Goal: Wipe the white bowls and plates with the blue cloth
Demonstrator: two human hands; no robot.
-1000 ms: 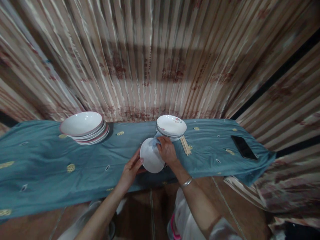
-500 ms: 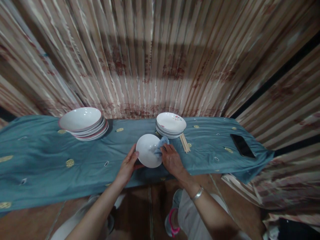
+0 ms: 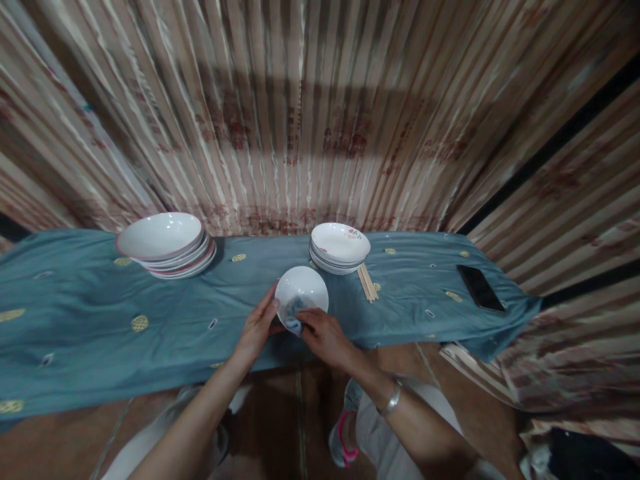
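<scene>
Nearest to us, at the bottom edge, we see two bare forearms reaching up from a lap in pale trousers, with a pink-trimmed shoe (image 3: 344,445) on the brown floor between them; the right wrist wears a silver bangle (image 3: 391,400). The left hand (image 3: 260,325) cups the near left rim of a small white bowl (image 3: 305,291), fingers curled against its outer side and thumb on the rim. The right hand (image 3: 325,335) is pinched around a small blue cloth (image 3: 295,313), pressing it into the bowl's near inner wall. The bowl sits tilted toward us at the front edge of a table covered by a teal tablecloth (image 3: 100,320) dotted with gold motifs; apart from the cloth, we see nothing inside it. Whether it rests on the table or is lifted just clear, we cannot tell. Just behind it stands a stack of small white bowls (image 3: 340,245), the top one showing a small floral mark, and a bundle of pale chopsticks (image 3: 369,283) lies beside the stack on its right. Well apart to the left is a stack of larger red-rimmed bowls (image 3: 167,243). Far right, a dark phone (image 3: 480,288) lies flat near the table's end. Behind everything hangs a striped beige curtain (image 3: 310,120), its printing blurred.
</scene>
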